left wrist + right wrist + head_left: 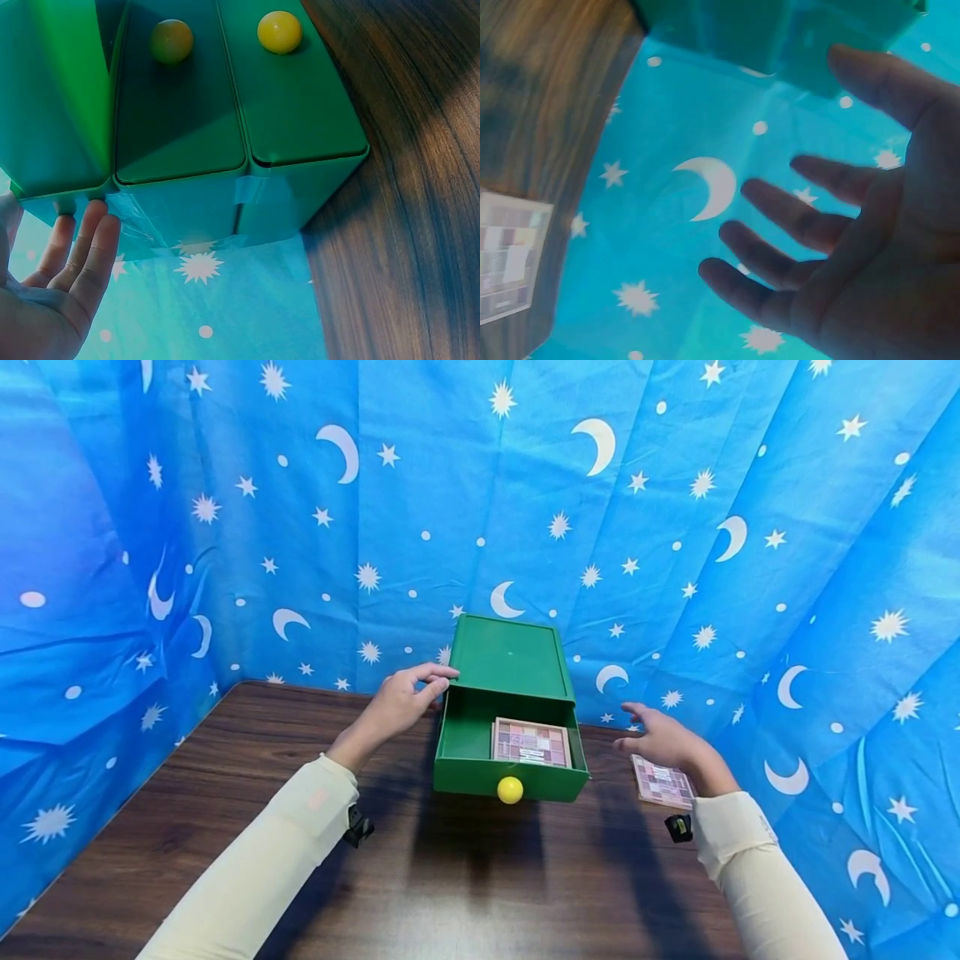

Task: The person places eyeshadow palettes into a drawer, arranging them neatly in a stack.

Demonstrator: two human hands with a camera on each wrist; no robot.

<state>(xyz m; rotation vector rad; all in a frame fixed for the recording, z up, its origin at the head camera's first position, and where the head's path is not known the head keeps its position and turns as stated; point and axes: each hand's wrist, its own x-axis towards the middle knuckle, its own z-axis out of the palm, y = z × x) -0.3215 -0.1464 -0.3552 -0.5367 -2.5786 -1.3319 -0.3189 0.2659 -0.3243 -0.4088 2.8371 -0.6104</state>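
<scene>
Behind the loosely spread right hand (663,742), a partly hidden palette (663,786); straight-fingered left hand (401,697) at the green cabinet (510,656).

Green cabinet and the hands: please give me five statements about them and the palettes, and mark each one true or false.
1. The top drawer of the cabinet stands open. True.
2. The drawer's knob is red. False: it is yellow.
3. One palette lies inside the drawer. True.
4. The right hand grips the other palette. False: the hand is empty, and that palette lies on the table.
5. The left hand is at the side of the cabinet, not at the knob. True.
</scene>
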